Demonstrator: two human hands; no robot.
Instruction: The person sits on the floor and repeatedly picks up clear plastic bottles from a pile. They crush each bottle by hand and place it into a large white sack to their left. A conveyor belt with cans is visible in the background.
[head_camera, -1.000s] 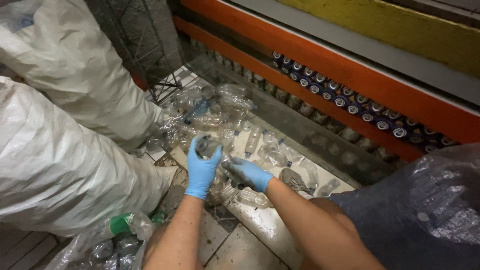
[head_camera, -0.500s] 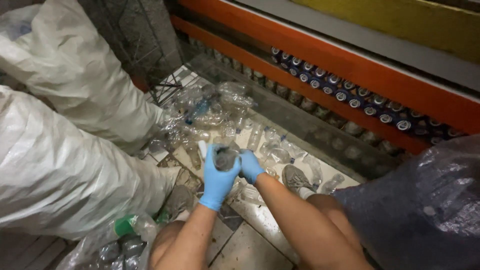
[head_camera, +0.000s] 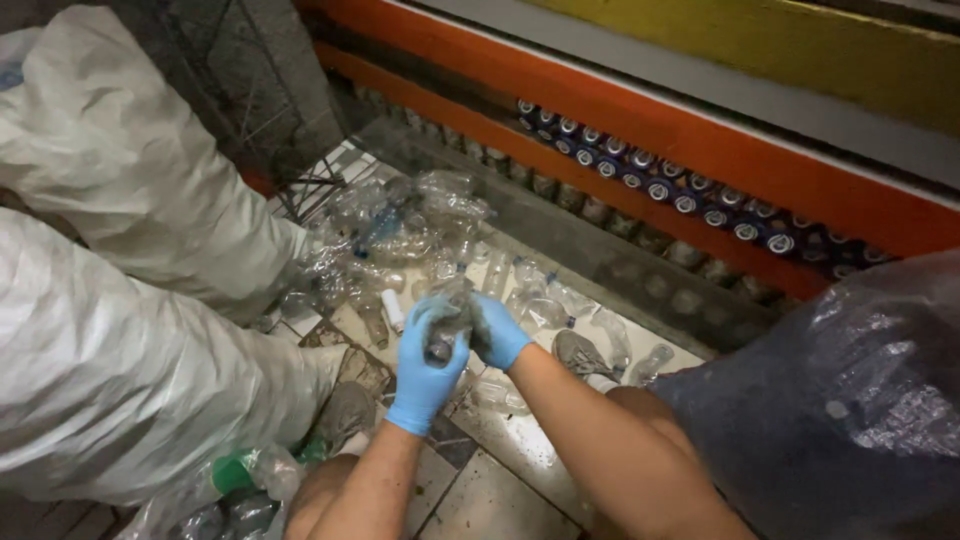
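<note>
Left of the scattered pile of clear crushed plastic bottles (head_camera: 420, 235) we see bulging white woven sacks (head_camera: 120, 370); right, a dark plastic bag (head_camera: 850, 400). Near the pile's front edge our blue-gloved left hand (head_camera: 425, 365) and right hand (head_camera: 497, 335) clamp one crumpled clear bottle (head_camera: 447, 318). Most bottles remain loose.

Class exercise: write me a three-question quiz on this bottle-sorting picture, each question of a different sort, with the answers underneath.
1. True or false: both hands wear blue gloves.
2. What do the left hand and the right hand hold between them? A) a metal can B) a crumpled clear plastic bottle C) a white sack
3. Fill in: the loose pile of clear bottles lies on the ____ floor, beside two big white sacks.

Key
1. True.
2. B: the crumpled clear plastic bottle sits in the grip of both hands.
3. Tiled.
</note>
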